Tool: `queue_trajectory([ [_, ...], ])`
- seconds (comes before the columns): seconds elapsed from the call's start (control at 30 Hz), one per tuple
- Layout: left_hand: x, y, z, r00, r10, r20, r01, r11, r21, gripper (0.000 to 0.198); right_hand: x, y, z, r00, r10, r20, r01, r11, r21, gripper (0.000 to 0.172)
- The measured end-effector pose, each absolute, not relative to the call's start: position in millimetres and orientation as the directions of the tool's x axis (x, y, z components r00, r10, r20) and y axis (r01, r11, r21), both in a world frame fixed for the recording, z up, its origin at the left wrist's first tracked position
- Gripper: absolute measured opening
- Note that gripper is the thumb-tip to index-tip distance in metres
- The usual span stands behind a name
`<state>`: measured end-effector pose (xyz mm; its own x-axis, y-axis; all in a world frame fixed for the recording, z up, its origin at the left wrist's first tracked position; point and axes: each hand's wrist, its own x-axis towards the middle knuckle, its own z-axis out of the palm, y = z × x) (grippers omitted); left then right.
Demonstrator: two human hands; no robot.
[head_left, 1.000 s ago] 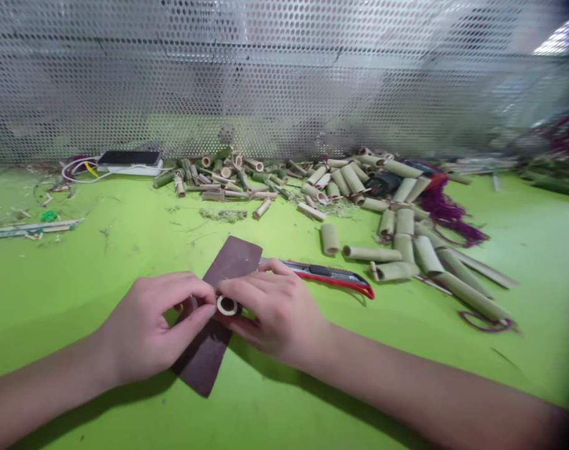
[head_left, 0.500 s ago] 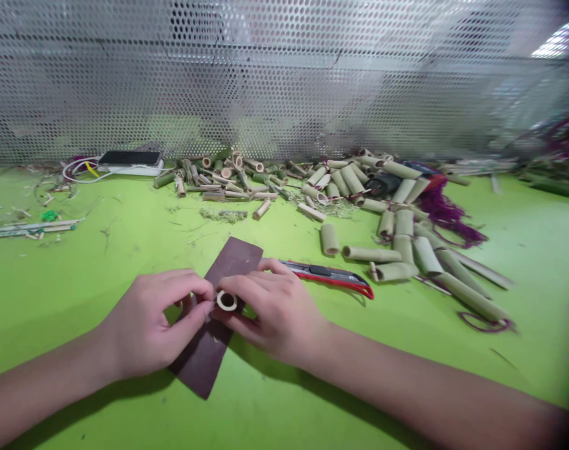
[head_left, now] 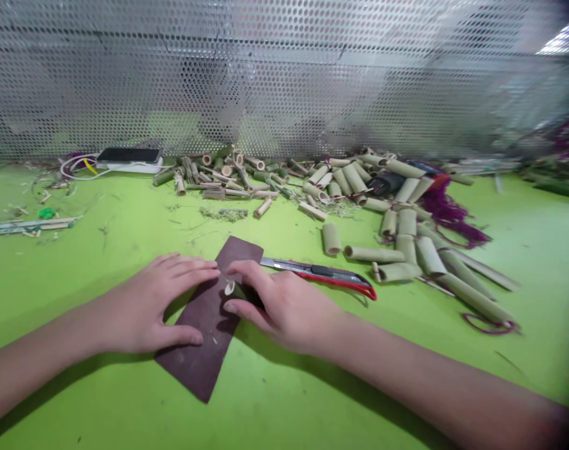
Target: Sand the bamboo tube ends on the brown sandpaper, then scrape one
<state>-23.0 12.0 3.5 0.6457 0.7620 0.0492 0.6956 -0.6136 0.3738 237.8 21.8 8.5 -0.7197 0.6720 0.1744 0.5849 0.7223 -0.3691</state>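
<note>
A dark brown sheet of sandpaper (head_left: 204,369) lies on the green table (head_left: 101,262) in front of me. My left hand (head_left: 148,306) rests flat on its left side, fingers stretched out. My right hand (head_left: 279,303) pinches a short bamboo tube piece (head_left: 230,289) and holds its cut end down against the sandpaper. A red and black utility knife (head_left: 326,275) lies just behind my right hand with its blade out.
Many cut bamboo tubes (head_left: 401,250) are heaped at the back and right, with purple string (head_left: 448,215) among them. A phone on a white power bank (head_left: 129,159) sits at the back left. A perforated metal wall (head_left: 284,75) closes the far edge.
My left hand let go of the bamboo piece and flattened onto the sandpaper. My right hand lowered the piece from end-up to pressed against the sheet.
</note>
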Motion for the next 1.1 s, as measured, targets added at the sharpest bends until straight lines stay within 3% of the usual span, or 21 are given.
queue_trajectory([
  [0.17,-19.8,11.9,0.8,0.659,0.752,-0.001,0.704,-0.616,0.353,0.08,235.7,30.4,8.2,-0.768,0.604,0.21,0.579,0.797,-0.173,0.02],
  [0.3,-16.4,13.1,3.2,0.652,0.757,-0.047,0.717,-0.595,0.362,0.08,236.2,40.2,5.1,-0.797,0.557,0.234,0.563,0.825,-0.045,0.019],
  [0.47,-15.8,14.3,7.2,0.621,0.774,-0.124,0.753,-0.545,0.369,0.084,233.8,31.9,3.4,-0.801,0.522,0.293,0.53,0.846,-0.055,0.022],
  [0.6,-19.1,14.1,13.3,0.626,0.75,-0.212,0.76,-0.528,0.378,0.107,230.3,25.4,2.4,-0.864,0.41,0.292,0.399,0.912,-0.099,0.021],
  [0.67,-20.6,13.8,16.5,0.616,0.741,-0.267,0.773,-0.505,0.384,0.114,230.2,27.1,2.1,-0.85,0.438,0.292,0.435,0.897,-0.079,0.018],
  [0.77,-20.9,14.0,19.9,0.584,0.743,-0.328,0.8,-0.458,0.387,0.115,230.3,25.2,3.1,-0.818,0.498,0.288,0.504,0.862,-0.057,0.014],
  [0.9,-19.4,14.9,21.8,0.549,0.738,-0.391,0.827,-0.414,0.38,0.117,230.1,15.8,5.4,-0.879,0.396,0.265,0.393,0.917,-0.068,0.017],
  [1.1,-19.1,15.0,20.9,0.535,0.745,-0.399,0.836,-0.4,0.375,0.117,232.9,15.6,8.1,-0.861,0.454,0.229,0.47,0.883,0.019,0.012],
])
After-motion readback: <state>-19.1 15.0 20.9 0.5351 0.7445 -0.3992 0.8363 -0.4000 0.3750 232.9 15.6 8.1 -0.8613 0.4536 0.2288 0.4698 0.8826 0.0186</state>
